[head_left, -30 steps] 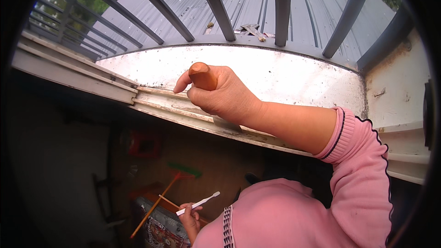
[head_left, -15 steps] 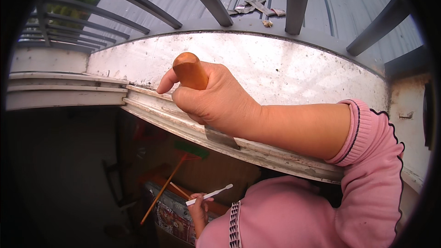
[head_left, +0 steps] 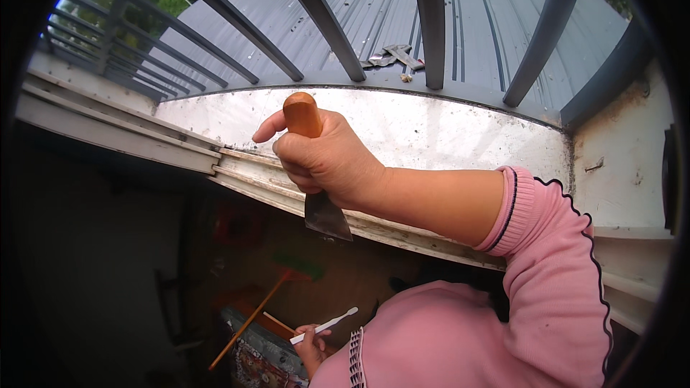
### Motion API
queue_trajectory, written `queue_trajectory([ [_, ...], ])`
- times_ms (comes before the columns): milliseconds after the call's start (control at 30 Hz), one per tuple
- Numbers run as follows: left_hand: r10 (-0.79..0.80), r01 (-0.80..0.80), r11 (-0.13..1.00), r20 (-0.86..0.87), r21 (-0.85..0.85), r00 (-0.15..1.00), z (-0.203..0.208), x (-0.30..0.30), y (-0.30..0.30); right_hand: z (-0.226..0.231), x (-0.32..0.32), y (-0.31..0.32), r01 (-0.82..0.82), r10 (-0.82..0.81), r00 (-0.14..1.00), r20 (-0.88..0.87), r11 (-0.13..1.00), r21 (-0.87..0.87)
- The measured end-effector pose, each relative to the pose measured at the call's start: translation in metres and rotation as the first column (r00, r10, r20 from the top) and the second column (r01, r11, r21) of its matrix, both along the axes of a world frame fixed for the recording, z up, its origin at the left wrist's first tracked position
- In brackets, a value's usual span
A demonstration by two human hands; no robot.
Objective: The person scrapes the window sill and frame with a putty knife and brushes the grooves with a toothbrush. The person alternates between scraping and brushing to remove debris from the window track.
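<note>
My right hand [head_left: 327, 154] is closed around the wooden handle of a scraper [head_left: 327, 217]. The handle's rounded end sticks up out of the fist, and the wide metal blade points down over the inner edge of the window track [head_left: 248, 167]. One finger juts out to the left of the handle. Low in the picture, beside my pink top, my left hand [head_left: 310, 348] grips a slim white toothbrush [head_left: 332, 324], its head pointing up to the right. Part of the left hand's fingers is hard to see in the shade.
Beyond the dirty white sill [head_left: 431, 118] stand grey metal bars [head_left: 429, 21], with a grey ribbed roof [head_left: 489, 29] outside. Crumpled scraps [head_left: 395, 56] lie behind the bars. Below, in the dark room, a green broom [head_left: 305, 266] leans near a patterned box-like thing [head_left: 262, 359].
The scraper's blade has come off the track toward the room side and now shows almost whole. My view has tilted and shifted. The left hand keeps the toothbrush.
</note>
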State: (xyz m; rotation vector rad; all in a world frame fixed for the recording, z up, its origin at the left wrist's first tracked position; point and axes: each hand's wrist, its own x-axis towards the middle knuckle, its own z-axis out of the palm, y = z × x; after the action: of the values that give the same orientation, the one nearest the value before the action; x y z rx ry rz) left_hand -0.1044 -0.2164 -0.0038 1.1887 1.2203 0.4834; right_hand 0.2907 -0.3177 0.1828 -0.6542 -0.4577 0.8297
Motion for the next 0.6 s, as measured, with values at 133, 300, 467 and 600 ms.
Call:
queue_trajectory([
  [133, 0.015, -0.015, 1.000, -0.011, 0.011, 1.000, 0.002, -0.007, 0.003, 0.022, -0.016, 0.010, 0.126, -0.147, 0.930, 0.338, 0.988, 0.084],
  [300, 0.048, -0.048, 0.999, -0.059, -0.003, 0.997, 0.003, -0.009, 0.000, -0.001, -0.014, 0.014, 0.114, -0.112, 0.916, 0.384, 0.993, 0.019],
  [467, -0.027, 0.026, 0.999, -0.064, -0.023, 0.998, 0.007, 0.003, 0.000, -0.038, -0.007, 0.038, 0.175, -0.168, 0.903, 0.396, 0.984, 0.020],
  [600, -0.018, 0.019, 1.000, -0.092, 0.003, 0.996, 0.012, 0.009, -0.004, -0.033, 0.015, 0.021, 0.066, -0.059, 0.997, 0.044, 0.981, -0.182],
])
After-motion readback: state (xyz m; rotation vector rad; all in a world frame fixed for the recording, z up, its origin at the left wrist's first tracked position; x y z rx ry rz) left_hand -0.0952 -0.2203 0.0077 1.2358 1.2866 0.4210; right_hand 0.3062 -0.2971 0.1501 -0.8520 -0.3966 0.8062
